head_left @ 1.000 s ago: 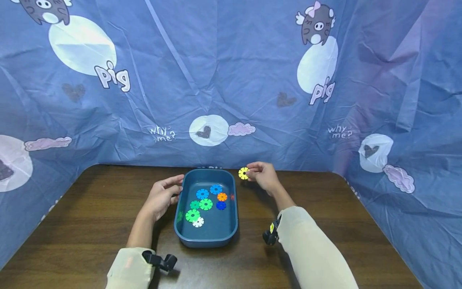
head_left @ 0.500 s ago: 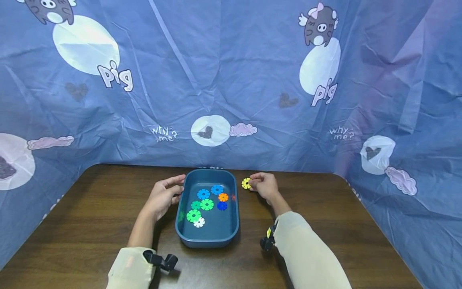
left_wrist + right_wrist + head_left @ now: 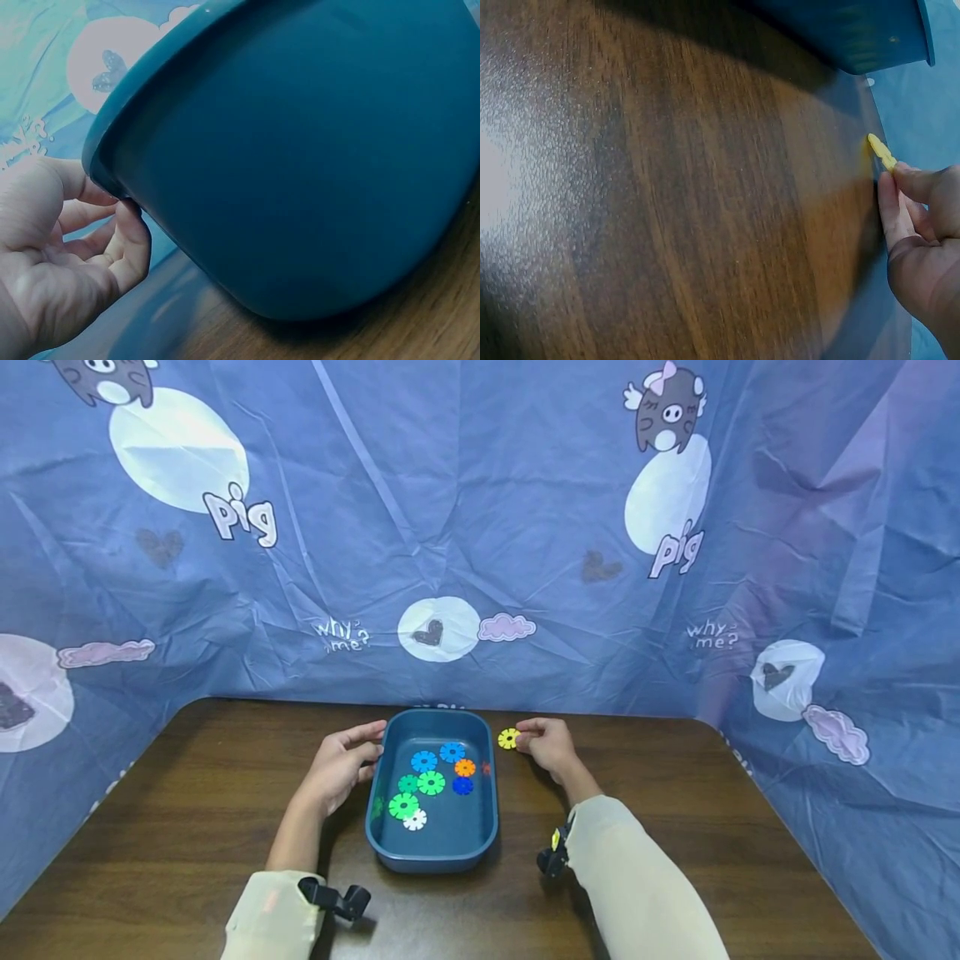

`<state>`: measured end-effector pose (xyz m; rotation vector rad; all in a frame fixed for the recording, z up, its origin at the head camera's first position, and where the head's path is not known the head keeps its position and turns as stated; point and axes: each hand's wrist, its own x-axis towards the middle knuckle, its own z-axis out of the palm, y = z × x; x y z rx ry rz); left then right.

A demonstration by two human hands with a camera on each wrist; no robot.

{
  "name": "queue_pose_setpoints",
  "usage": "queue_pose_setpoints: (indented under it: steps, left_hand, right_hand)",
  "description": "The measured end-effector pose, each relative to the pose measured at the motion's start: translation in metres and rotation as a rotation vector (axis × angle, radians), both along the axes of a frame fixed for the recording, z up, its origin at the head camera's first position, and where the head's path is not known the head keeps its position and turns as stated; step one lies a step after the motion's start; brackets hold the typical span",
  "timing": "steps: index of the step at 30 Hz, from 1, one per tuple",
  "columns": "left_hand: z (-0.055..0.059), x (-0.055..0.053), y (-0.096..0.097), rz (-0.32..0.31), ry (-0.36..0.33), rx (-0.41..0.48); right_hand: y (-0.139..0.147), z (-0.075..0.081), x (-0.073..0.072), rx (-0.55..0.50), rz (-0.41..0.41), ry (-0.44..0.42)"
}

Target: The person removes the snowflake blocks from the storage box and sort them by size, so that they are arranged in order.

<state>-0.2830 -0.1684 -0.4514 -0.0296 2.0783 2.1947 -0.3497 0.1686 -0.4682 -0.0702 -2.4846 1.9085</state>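
My right hand (image 3: 551, 745) pinches a yellow plastic snowflake disc (image 3: 507, 739) between thumb and fingers, just right of the bin. The right wrist view shows that disc (image 3: 881, 151) edge-on near the far table edge. Against the left side of the blue rectangular bin (image 3: 431, 864), my left hand (image 3: 337, 770) holds on with its fingertips at the rim. The left wrist view has the thumb (image 3: 133, 236) tucked right under the bin's lip. On the bin's floor lie several more notched discs: blue, green, an orange disc (image 3: 465, 767) and a white disc (image 3: 415, 820).
The bin stands on a dark wooden table (image 3: 187, 827), near its back edge. A blue curtain (image 3: 480, 527) with pig prints hangs close behind and to the right. Black wrist mounts (image 3: 337, 897) stick out from both pale sleeves.
My right hand has come down and slightly nearer with the yellow disc, then shifted marginally back and left. My left hand stays at the bin, and the discs inside lie as before.
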Motion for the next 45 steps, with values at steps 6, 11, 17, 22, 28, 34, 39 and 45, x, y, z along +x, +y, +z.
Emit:
queue_pose_setpoints:
  steps: [6,11,17,22,28,34,39,45]
  left_hand:
    - [-0.001,0.0,-0.001,0.006,0.003,-0.003]
    - [-0.001,-0.001,0.001,0.007,0.001,0.001]
    - [0.0,0.0,0.001,0.007,0.005,0.0]
    - [0.0,0.0,0.001,0.009,0.002,-0.009]
    - [0.001,0.0,0.001,0.014,0.001,-0.008]
    - [-0.001,0.0,0.001,0.008,0.007,-0.003]
    - [-0.001,0.0,0.001,0.006,0.005,0.0]
    - [-0.001,0.001,0.0,0.004,0.011,-0.005]
  right_hand:
    - [0.0,0.002,0.002,0.169,0.002,0.033]
    - [0.003,0.001,0.001,0.226,-0.013,0.038]
    - [0.005,-0.002,-0.002,0.221,-0.041,0.035]
    - [0.004,-0.002,-0.002,0.213,-0.061,0.034]
    - [0.003,-0.001,-0.002,0.188,-0.059,0.038]
    - [0.006,0.0,-0.002,0.211,-0.048,0.047]
    - [0.007,0.007,-0.003,0.217,-0.016,0.045]
    - [0.001,0.026,-0.007,0.222,0.072,0.14]
